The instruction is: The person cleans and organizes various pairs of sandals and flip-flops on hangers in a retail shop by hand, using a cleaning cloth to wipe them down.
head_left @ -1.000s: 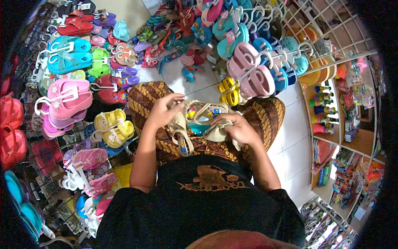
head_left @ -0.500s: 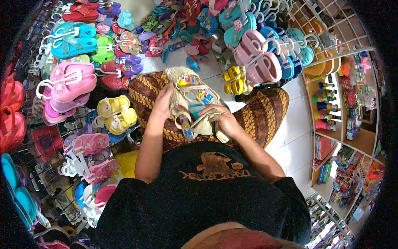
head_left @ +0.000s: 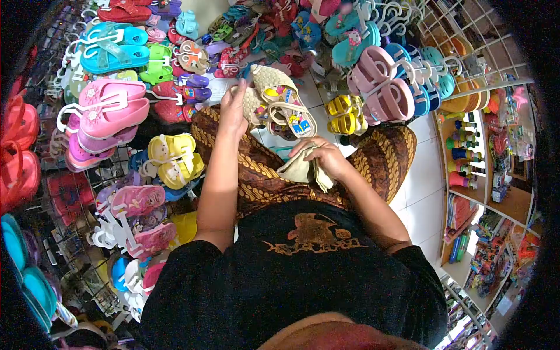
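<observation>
My left hand [head_left: 234, 112] is closed around the edge of a pair of cream children's sandals [head_left: 273, 77], raised above my lap. The sandals have woven-textured soles, thin straps and bright cartoon prints on the footbeds. Part of the rear sandal is hidden behind the front one and my fingers. Lower and to the right, my right hand [head_left: 326, 157] grips a crumpled cream cloth [head_left: 291, 168], which hangs over the brown patterned fabric [head_left: 256, 186] on my legs. The cloth and the sandals are apart.
Children's shoes on hangers crowd the left rack, among them pink clogs [head_left: 114, 108] and yellow sandals [head_left: 172, 160]. Mauve sandals [head_left: 388, 99] hang at right, above small yellow sandals [head_left: 344, 114]. Shelves [head_left: 513, 201] with goods stand far right, beyond white floor tiles [head_left: 423, 192].
My left hand has lifted the sandals up and away from my lap. The cloth in my right hand has come apart from them and stays lower, near my legs.
</observation>
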{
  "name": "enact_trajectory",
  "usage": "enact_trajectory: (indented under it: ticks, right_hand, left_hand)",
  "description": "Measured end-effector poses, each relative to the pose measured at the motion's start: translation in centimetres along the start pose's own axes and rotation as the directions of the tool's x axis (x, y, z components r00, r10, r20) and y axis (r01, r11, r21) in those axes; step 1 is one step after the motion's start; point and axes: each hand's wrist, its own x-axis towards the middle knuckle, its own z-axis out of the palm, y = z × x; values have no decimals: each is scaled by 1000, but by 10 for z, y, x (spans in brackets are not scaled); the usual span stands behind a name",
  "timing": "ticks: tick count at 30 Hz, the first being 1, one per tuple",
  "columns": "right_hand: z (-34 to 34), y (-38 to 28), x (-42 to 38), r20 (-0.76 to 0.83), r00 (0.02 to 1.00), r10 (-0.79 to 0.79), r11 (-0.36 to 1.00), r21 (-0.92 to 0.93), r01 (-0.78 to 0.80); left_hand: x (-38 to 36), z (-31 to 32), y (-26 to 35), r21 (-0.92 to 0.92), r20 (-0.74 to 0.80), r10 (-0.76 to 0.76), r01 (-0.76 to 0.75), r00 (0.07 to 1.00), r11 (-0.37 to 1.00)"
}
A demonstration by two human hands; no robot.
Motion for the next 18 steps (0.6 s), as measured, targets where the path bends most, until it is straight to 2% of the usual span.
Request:
enact_trajectory:
  ticks: [2, 5, 6, 7, 9, 11, 12, 13, 15, 16, 17, 18]
  right_hand:
    - [0, 5, 8, -24, 1000, 4, 1000, -12, -4]
    - [-14, 14, 24, -4, 1000, -7, 996, -89, 7]
    - [-24, 28, 33, 11, 1000, -26, 997, -69, 27]
    - [-30, 27, 37, -9, 999, 45, 999, -26, -46]
    - [-40, 20, 50, 18, 999, -33, 992, -117, 35]
    - [-45, 2, 65, 2, 1000, -23, 941, -337, 22]
    - [-55, 8, 78, 35, 999, -16, 962, -273, 25]
    - [-68, 12, 91, 96, 995, 12, 958, -285, 16]
    - [-75, 17, 114, -38, 995, 91, 970, -222, -98]
    - [-80, 26, 128, -55, 982, 179, 978, -99, -184]
    - [-87, 34, 140, -135, 954, 267, 946, -153, -286]
    - [-95, 47, 151, -166, 933, 320, 931, -126, -342]
  left_hand:
    - [23, -8, 0, 12, 78, -26, 25, 997, 1000]
    - [56, -11, 4, 87, 196, -162, 147, 967, 985]
    - [63, -7, 9, 157, 178, -221, 194, 959, 968]
    - [73, -6, 12, 142, 192, -262, 237, 946, 961]
    - [95, -6, 9, 166, 222, -290, 258, 931, 952]
    - [122, -8, 5, 265, 167, -298, 249, 940, 932]
    - [141, -16, 0, 244, 241, -279, 220, 929, 944]
    - [138, -6, 10, 211, 239, -262, 213, 935, 954]
    - [183, -26, -8, 399, 178, -125, 44, 976, 916]
    - [181, -19, -2, 376, 186, -71, -4, 980, 927]
    - [176, -15, 3, 341, 174, -24, -37, 984, 939]
    - [183, -22, -4, 345, 121, -2, -40, 993, 938]
